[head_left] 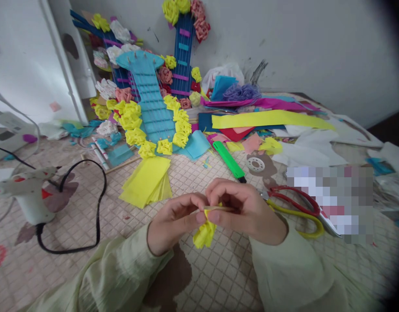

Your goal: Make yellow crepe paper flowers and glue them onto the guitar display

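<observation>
A crumpled piece of yellow paper (204,235) hangs between my two hands, above the patterned tabletop. My left hand (180,218) pinches its upper left part between thumb and fingers. On the other side, my right hand (240,211) holds a thin wooden stick (223,208) against the top of the paper with thumb and curled fingers. The fingertips of both hands nearly meet. Behind my left hand lies a fanned stack of yellow paper sheets (147,180). A green cutter (228,159) lies just beyond my right hand.
Scissors with red and yellow handles (312,203) lie right of my right hand. A glue gun (32,195) with a looping black cable stands left. Behind are a light-blue paper guitar (154,95) edged with yellow flowers and a long yellow strip (271,120).
</observation>
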Demonstrator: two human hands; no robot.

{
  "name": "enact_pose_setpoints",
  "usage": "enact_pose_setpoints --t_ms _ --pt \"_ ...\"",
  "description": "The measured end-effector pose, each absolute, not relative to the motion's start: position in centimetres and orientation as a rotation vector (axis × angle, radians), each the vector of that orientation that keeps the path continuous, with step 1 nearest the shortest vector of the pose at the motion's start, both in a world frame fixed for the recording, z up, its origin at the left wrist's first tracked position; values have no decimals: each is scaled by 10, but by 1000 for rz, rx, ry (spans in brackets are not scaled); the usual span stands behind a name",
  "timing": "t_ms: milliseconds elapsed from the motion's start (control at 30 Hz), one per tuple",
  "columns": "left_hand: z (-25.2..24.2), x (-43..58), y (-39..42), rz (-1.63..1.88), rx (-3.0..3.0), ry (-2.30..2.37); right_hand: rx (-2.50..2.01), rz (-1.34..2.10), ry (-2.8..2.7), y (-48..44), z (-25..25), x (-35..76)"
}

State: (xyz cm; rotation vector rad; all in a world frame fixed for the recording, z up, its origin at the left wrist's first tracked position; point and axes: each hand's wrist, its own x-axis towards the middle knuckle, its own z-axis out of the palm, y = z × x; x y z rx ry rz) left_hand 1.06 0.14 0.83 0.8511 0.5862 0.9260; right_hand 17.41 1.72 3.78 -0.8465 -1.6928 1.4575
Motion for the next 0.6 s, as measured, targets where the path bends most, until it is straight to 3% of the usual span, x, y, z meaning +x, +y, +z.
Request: enact_pose_setpoints --t_ms 267,433,600 --pt "7 11 1 968 981 624 -836 1384 -1698 17 40 177" --pt "10 5 3 1179 1466 682 -894 1026 -1750 20 46 190" --pt "12 0 1 1240 1745 571 -727 1016 -1934 20 52 192"
